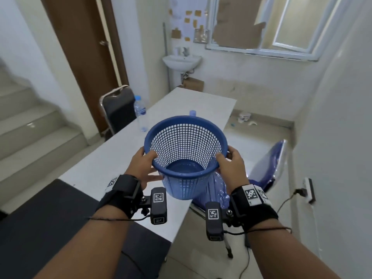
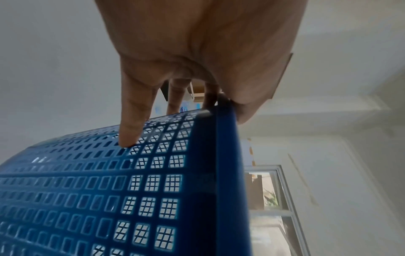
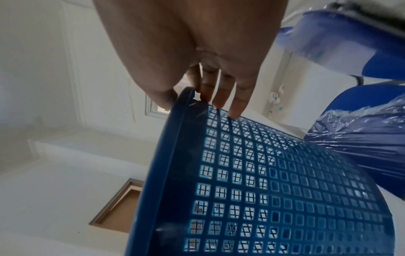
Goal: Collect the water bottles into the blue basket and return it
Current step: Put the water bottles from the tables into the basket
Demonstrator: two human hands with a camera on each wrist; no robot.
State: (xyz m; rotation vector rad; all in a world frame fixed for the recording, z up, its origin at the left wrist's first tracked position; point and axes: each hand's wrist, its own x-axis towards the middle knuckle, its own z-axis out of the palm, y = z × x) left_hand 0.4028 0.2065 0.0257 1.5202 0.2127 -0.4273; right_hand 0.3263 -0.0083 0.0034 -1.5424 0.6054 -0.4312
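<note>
Basket held over the near end of the long white table (image 1: 112, 158)

The blue plastic mesh basket (image 1: 186, 137) sits between the left hand (image 1: 144, 164) and right hand (image 1: 230, 165). Beyond it on the table stand a clear plastic water bottle (image 1: 140, 113) at the left edge and a second bottle's cap (image 1: 192, 112) directly behind the basket. A black chair (image 1: 117, 109) stands left of the table, a blue chair (image 1: 267, 168) right.

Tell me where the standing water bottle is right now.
In the head view, the water bottle stands upright near the table's left edge, beside the black chair, beyond the blue basket.
</note>
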